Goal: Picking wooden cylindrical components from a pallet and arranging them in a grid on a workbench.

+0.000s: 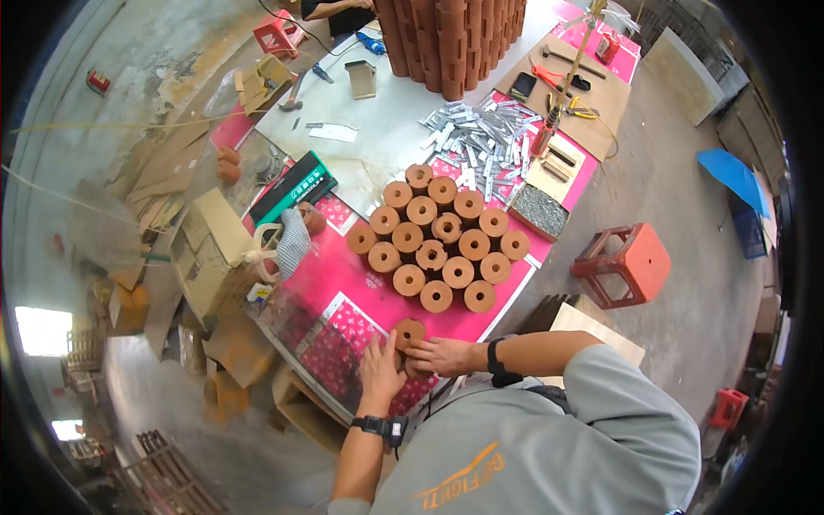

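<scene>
Near the front edge of the pink-covered table, a brown clay cylinder (409,333) with a round hole in its top stands between my hands. My left hand (381,369) grips its left side, fingers pointing away from me. From the right, my right hand (441,355) has its fingers bent round the other side. The cylinder's lower part is mostly hidden by my fingers. Just beyond stands a tight cluster of similar clay cylinders (431,254), upright with their holes showing. My hands are apart from that cluster.
Behind the cluster lie a heap of small metal strips (485,142) and a tall bundle of brown tubes (451,43). A green-and-black box (296,187) sits at the left, pliers (584,110) at the far right. A red stool (631,264) stands on the floor to the right.
</scene>
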Demonstrator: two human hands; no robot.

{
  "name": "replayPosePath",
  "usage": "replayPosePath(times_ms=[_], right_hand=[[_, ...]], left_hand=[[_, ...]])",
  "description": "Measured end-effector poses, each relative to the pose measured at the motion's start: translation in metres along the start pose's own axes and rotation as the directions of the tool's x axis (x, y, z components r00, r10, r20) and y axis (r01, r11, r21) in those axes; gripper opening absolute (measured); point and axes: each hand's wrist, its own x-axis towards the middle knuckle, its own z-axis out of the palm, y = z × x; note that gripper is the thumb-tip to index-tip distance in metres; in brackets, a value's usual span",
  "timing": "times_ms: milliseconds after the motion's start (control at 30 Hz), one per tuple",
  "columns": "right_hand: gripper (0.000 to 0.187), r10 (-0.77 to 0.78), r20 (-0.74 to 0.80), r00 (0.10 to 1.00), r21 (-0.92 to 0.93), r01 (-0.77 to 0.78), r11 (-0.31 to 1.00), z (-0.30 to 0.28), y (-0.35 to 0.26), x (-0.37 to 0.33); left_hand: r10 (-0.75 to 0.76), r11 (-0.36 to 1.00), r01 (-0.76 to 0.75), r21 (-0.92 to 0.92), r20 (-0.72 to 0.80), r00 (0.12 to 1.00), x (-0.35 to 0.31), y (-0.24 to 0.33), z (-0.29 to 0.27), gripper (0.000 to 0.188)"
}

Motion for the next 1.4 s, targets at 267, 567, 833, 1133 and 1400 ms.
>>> replayPosePath(times_ms=[267, 567, 833, 1133, 1400], right_hand=[[0.030, -0.020, -0.050, 0.999, -0.076, 0.016, 0.997, 0.005, -0.005, -0.017], [0.023, 0.350, -0.135, 0.927, 0.054, -0.346, 0.937, -0.038, 0.012, -0.053], [0.040, 0.454, -0.150, 0.878, -0.237, -0.478, 0.846, -0.040, 0.009, -0.048], [0.056, 0.226, -0.104, 0.968, -0.238, -0.245, 0.940, -0.021, 0.011, 0.037], [0.056, 0.278, -0.027, 0.960, -0.227, -0.276, 0.934, -0.007, 0.023, 0.062]], left_hand=[[-0.072, 0.995, 0.067, 0.072, 0.080, 0.994, 0.012, -0.003, 0.013, 0.107], [-0.059, 0.997, 0.057, -0.042, -0.051, 0.997, -0.012, -0.020, 0.014, 0.102], [-0.121, 0.987, 0.113, -0.117, -0.064, 0.991, -0.012, -0.032, 0.031, 0.100], [-0.170, 0.939, 0.118, -0.322, -0.139, 0.976, -0.019, -0.043, 0.047, 0.087], [-0.299, 0.874, 0.174, -0.454, -0.219, 0.929, -0.029, -0.057, 0.040, 0.089]])
